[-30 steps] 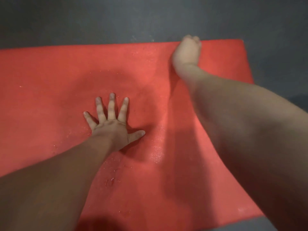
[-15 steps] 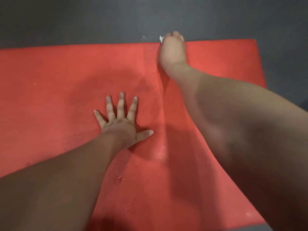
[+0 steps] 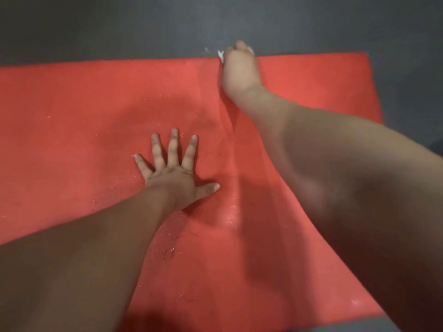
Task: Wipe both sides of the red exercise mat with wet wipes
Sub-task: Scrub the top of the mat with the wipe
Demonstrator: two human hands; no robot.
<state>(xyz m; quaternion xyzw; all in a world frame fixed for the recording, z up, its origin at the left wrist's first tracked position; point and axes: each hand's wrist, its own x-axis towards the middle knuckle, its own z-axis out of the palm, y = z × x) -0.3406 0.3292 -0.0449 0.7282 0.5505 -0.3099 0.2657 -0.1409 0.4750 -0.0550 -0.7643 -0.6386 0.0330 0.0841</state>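
Note:
The red exercise mat lies flat on a dark grey floor and fills most of the view. My left hand presses flat on its middle with fingers spread. My right hand reaches to the mat's far edge, its fingers curled over a white wet wipe. Only a small corner of the wipe shows at the hand's left side. Small wet droplets glint on the mat near my left hand.
Dark grey floor surrounds the mat beyond its far edge and on the right. The mat's right edge is in view; its left end runs out of frame.
My right hand has slid left along the mat's far edge with the wipe. My left hand stays pressed flat on the mat.

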